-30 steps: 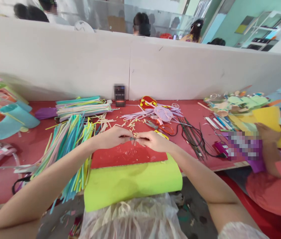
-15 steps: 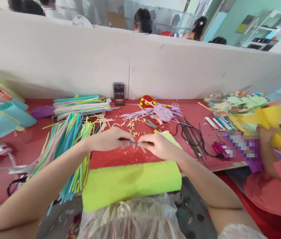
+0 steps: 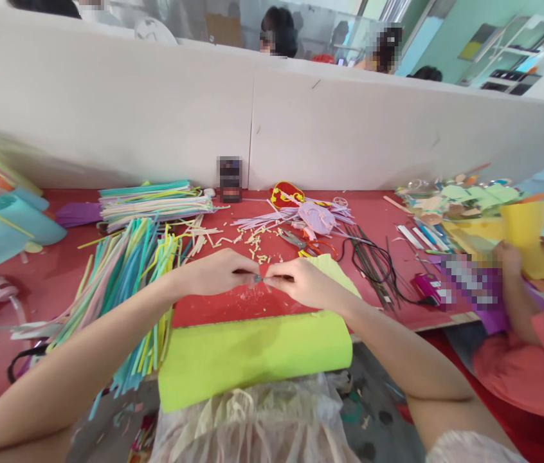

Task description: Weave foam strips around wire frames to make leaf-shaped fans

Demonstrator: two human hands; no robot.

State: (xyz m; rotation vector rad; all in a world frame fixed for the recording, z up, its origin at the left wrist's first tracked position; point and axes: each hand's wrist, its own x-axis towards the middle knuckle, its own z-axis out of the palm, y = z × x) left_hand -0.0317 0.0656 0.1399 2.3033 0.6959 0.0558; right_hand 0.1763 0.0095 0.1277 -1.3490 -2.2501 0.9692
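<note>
Over the red tabletop (image 3: 224,308), my left hand (image 3: 218,273) and my right hand (image 3: 301,281) meet fingertip to fingertip. Both are closed in a pinch on one tiny greyish piece (image 3: 258,278), too small to name. Just in front of my body lies a rolled lime-green sheet (image 3: 257,354) along the table edge. Small pale cut bits (image 3: 254,241) are scattered beyond my fingers. Pliers (image 3: 296,242) with red and yellow handles rest past my right hand, and a pale yellow sheet (image 3: 334,273) lies partly behind that hand.
Bundles of coloured foam-like strips (image 3: 137,276) spread at left, near blue rolled sheets (image 3: 11,225). A phone-like device (image 3: 230,180) leans on the white partition (image 3: 156,122). Dark rods and a cable (image 3: 373,267) lie at right. A co-worker's hands (image 3: 510,260) hold a yellow sheet (image 3: 525,238).
My two hands keep their pinch, with only a slight shift of the fingers. At right, the co-worker's yellow sheet has turned more upright. The view has moved a little.
</note>
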